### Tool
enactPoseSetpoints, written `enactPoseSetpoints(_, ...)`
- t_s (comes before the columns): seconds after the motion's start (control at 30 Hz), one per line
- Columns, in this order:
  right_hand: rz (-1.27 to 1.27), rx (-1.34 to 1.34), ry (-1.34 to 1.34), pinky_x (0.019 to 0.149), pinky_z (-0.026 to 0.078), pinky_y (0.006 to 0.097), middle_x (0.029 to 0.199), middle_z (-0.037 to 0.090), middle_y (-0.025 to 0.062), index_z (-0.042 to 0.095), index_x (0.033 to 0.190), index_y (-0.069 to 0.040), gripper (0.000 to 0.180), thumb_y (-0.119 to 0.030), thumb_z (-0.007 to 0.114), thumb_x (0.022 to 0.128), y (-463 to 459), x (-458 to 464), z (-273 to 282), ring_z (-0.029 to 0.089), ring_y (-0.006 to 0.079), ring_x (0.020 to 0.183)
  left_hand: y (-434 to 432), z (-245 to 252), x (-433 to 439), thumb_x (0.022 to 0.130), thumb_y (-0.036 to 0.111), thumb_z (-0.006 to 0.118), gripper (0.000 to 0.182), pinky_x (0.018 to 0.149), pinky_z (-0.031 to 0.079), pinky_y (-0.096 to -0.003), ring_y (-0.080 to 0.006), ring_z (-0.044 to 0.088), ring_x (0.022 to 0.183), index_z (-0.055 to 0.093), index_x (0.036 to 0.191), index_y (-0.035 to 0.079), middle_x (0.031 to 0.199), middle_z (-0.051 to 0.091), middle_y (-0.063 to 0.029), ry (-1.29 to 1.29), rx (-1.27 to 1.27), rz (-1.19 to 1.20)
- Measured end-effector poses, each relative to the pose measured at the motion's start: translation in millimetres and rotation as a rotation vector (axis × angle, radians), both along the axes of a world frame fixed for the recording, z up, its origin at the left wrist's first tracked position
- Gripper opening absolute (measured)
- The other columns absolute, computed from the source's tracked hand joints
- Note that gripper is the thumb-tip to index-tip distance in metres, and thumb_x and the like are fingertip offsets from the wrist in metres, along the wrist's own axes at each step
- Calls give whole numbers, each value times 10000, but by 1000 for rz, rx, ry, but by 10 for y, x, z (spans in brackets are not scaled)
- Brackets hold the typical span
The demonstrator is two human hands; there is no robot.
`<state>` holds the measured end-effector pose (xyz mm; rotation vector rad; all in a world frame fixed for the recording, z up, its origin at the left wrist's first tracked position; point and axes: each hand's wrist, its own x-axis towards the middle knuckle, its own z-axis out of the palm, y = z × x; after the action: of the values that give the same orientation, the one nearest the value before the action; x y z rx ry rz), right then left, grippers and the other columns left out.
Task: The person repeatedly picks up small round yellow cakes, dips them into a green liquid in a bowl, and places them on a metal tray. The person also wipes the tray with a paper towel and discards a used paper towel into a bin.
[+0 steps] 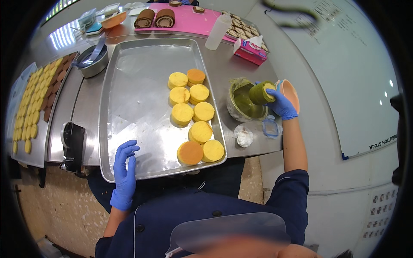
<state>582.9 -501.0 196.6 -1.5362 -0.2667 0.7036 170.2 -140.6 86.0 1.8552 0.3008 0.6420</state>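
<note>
My right hand (pixel 281 104), in a blue glove, grips a small round cake (pixel 260 93) tilted on its side. Green coating covers the cake's side, while one yellow end shows bare. It is held over the rim of a plastic-lined tub (pixel 246 100) with green cream or glaze inside. Before me lies a large metal sheet pan (pixel 138 96). Several round yellow sponge cakes (pixel 182 114) stand in its right half, two with browned tops. My left hand (pixel 125 174), gloved too, is at the pan's near left edge with fingers apart and nothing in it.
Beside the tub are a crumpled tissue (pixel 243 136), a clear lid (pixel 270 126) and peach bowls (pixel 289 96). A squeeze bottle (pixel 218 32) and tissue box (pixel 250 51) stand farther back. Left are a metal bowl (pixel 93 61) and a tray of cake rounds (pixel 35 106). Chocolate rolls (pixel 165 18) lie on a pink mat.
</note>
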Motion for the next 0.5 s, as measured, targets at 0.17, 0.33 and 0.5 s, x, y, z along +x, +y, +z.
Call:
enactPoseSetpoints(0.17, 124, -319, -421, 1036, 493, 374, 1391, 581, 131, 489, 1441, -39, 712, -241, 789, 828, 187, -49, -10, 601, 272, 1237, 9, 16, 9, 948, 19, 505, 239, 1104, 387, -378, -271, 543, 1267, 651, 1138, 18, 1307, 599, -153, -20, -22, -12)
enactPoseSetpoints(0.33, 172, -884, -1184, 983, 520, 416, 1325, 629, 163, 516, 1407, -147, 782, -224, 856, 706, 453, -250, -209, 630, 366, 1175, 13, 29, -6, 933, 8, 508, 262, 1038, 422, -353, -252, 554, 1236, 651, 1153, 26, 1315, 595, -144, -23, -20, -24)
enactPoseSetpoints(0.5, 127, -906, -1229, 979, 522, 423, 1304, 648, 140, 523, 1398, -137, 788, -233, 869, 696, 496, -354, -241, 635, 356, 1171, 16, 23, -14, 923, 2, 509, 284, 1003, 434, -340, -243, 560, 1224, 652, 1167, 34, 1314, 596, -134, -41, -4, -28)
